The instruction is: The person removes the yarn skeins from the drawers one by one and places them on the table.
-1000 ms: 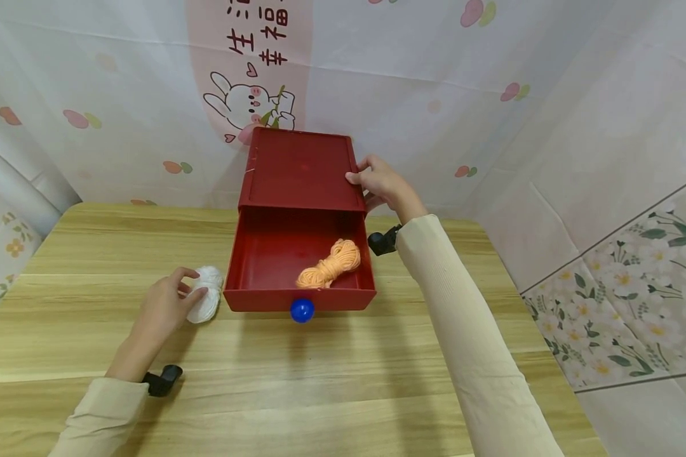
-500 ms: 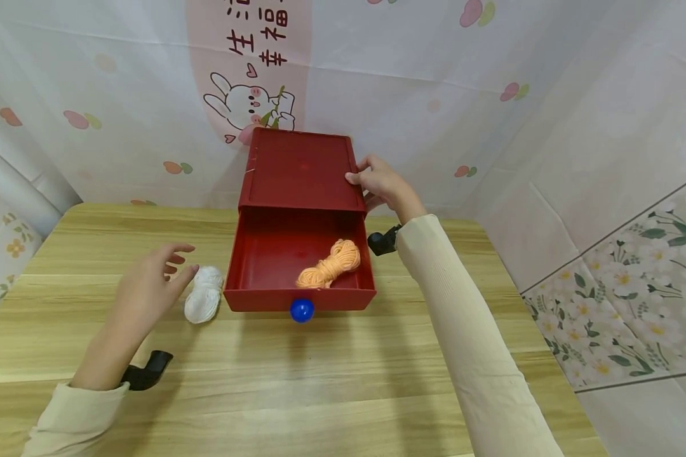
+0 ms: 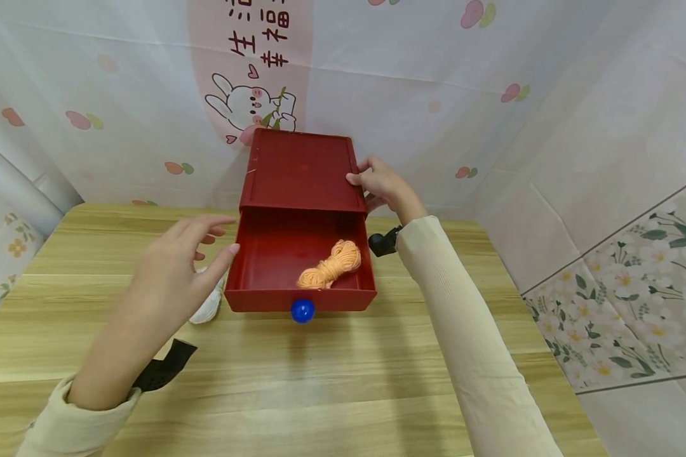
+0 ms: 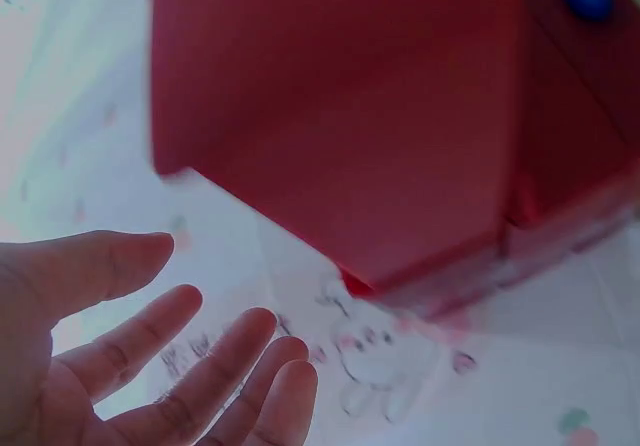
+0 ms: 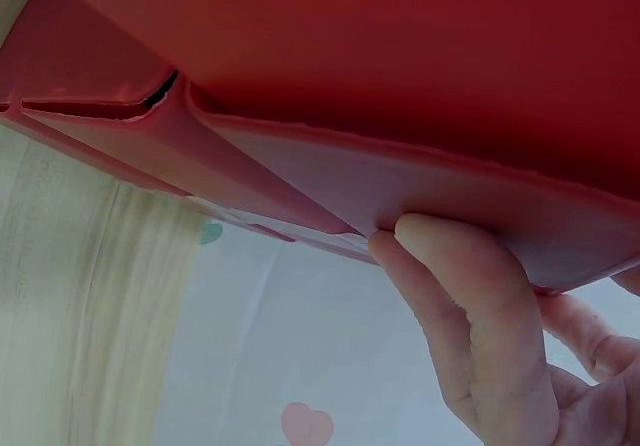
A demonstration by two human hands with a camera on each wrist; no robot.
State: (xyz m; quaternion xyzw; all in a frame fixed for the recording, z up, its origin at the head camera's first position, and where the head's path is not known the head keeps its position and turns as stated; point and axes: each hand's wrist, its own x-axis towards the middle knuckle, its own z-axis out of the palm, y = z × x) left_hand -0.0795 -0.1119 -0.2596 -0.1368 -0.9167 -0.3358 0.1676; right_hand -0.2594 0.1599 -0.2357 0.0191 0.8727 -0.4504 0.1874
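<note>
The red box [image 3: 303, 172] stands on the worktop [image 3: 320, 387], its right edge gripped by the right hand [image 3: 384, 183], its pulled-out drawer [image 3: 265, 301] near the left hand [image 3: 168, 270], loosely spread and holding nothing.

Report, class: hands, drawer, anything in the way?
Left hand empty, near open drawer. Right hand grips red box. Orange yarn inside drawer. Left hand partly blocks head view of white yarn.

Backdrop cloth [image 3: 377, 95]: dark-red characters 幸福 [image 3: 274, 58], 生 [image 3: 242, 44]; rest cut off.
</note>
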